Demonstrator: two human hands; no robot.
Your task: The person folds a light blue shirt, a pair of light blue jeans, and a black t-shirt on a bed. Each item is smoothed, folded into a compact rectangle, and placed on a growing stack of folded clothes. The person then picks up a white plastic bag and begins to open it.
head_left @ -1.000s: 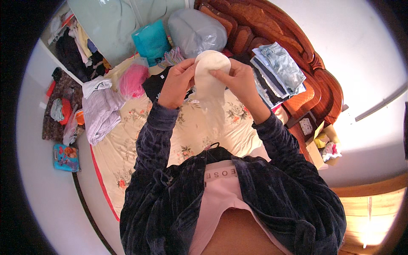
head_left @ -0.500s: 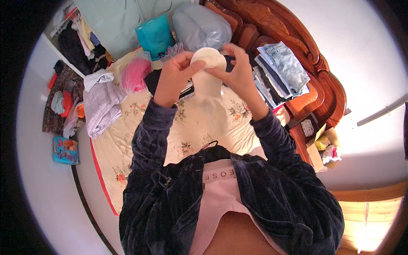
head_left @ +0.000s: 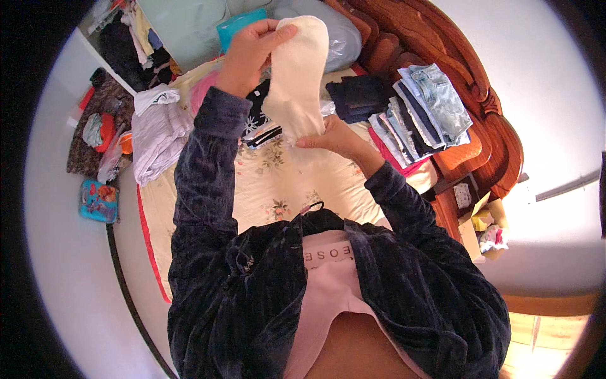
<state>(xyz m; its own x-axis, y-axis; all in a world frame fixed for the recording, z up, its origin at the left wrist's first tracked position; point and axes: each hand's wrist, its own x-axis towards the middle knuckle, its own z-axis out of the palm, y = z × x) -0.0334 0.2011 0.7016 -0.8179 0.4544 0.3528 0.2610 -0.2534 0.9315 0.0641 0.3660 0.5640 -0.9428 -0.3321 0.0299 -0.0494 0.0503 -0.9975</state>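
Observation:
A cream sock (head_left: 298,72) is stretched out flat in the air over the bed, its rounded end away from me. My left hand (head_left: 254,52) pinches that far end at its left edge, thumb on top. Lower down, my right hand (head_left: 338,138) grips the near end between thumb and fingers. Below the sock lie folded black garments with a white pattern (head_left: 255,117), partly hidden by it. Just beyond my right hand are folded dark clothes (head_left: 360,96).
A floral bedsheet (head_left: 271,183) covers the bed. Folded jeans (head_left: 435,104) are stacked at the right by the carved wooden headboard (head_left: 483,82). Lilac bedding (head_left: 158,142) lies at the left. A grey plastic-wrapped bundle (head_left: 344,44) and a teal bag (head_left: 243,26) stand at the back.
The sock has gone from being bunched between both hands to stretched out. My left hand has moved up and away; my right hand has come down to its near end.

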